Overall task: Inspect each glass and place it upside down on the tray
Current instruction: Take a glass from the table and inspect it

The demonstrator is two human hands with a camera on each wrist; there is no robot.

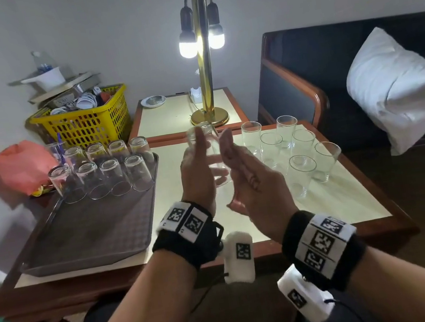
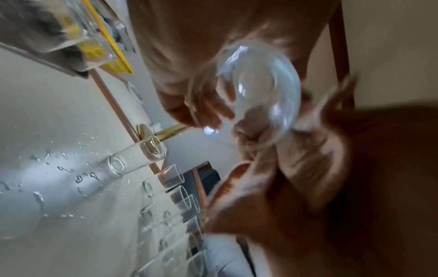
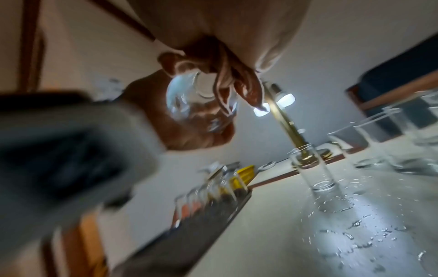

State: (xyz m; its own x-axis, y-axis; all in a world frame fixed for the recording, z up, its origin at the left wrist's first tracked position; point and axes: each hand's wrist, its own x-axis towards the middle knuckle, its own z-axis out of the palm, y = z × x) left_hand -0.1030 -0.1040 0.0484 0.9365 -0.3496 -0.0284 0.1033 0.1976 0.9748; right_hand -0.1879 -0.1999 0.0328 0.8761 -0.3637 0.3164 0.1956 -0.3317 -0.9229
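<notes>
A clear glass [image 1: 209, 155] is being held up in the air between both hands, above the middle of the table [image 1: 332, 205] and in front of the lit lamp [image 1: 203, 51]. It is being gripped by the left hand [image 1: 196, 174], whose fingers are lying curled against its side, while the right hand [image 1: 250, 180] is being kept against its other side with the fingers nearly straight; whether that hand is really gripping cannot be told from the blurred wrist views. The glass is being held tilted, its thick base showing toward the left wrist camera. On the tray [image 1: 89, 236] at the left, eight glasses [image 1: 113, 173] are being kept upside down in two rows at the far end. To the right, seven upright glasses [image 1: 302, 157] are standing on the table, near one another, and water drops [image 2: 59, 168] are lying scattered on the tabletop. A yellow basket [image 1: 88, 119] is standing behind the tray.
</notes>
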